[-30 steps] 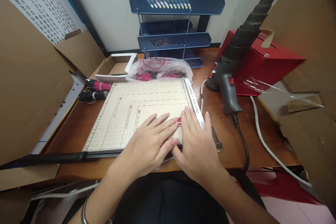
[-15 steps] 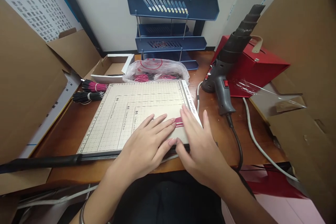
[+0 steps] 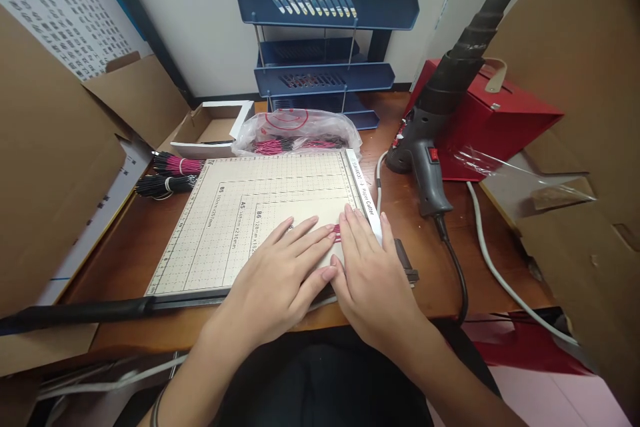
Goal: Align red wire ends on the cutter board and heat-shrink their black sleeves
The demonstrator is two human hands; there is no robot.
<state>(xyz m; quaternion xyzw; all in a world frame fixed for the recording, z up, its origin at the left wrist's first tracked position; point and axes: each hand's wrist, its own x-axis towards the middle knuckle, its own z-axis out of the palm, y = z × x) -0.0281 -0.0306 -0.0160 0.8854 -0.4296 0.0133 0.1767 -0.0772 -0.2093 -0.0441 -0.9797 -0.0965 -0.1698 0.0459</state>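
Note:
A beige paper cutter board (image 3: 250, 213) with printed grid lines lies on the wooden desk. My left hand (image 3: 283, 273) lies flat on its near right corner, fingers stretched out. My right hand (image 3: 373, 267) lies flat beside it, fingers extended along the white ruler strip (image 3: 361, 183). Between the fingertips of both hands shows a small row of red wires (image 3: 337, 233), pressed down on the board. The cutter's black blade arm (image 3: 100, 310) runs along the board's near edge to the left.
A grey heat gun (image 3: 430, 147) lies right of the board, its cable trailing off the desk. Behind it is a red box (image 3: 500, 127). A plastic bag of wires (image 3: 295, 133), wire bundles (image 3: 173, 173), a blue tray rack (image 3: 325, 40) and cardboard sheets surround the desk.
My right hand slid a little left and closed in toward my left hand, covering more of the red wires. The view shifted slightly.

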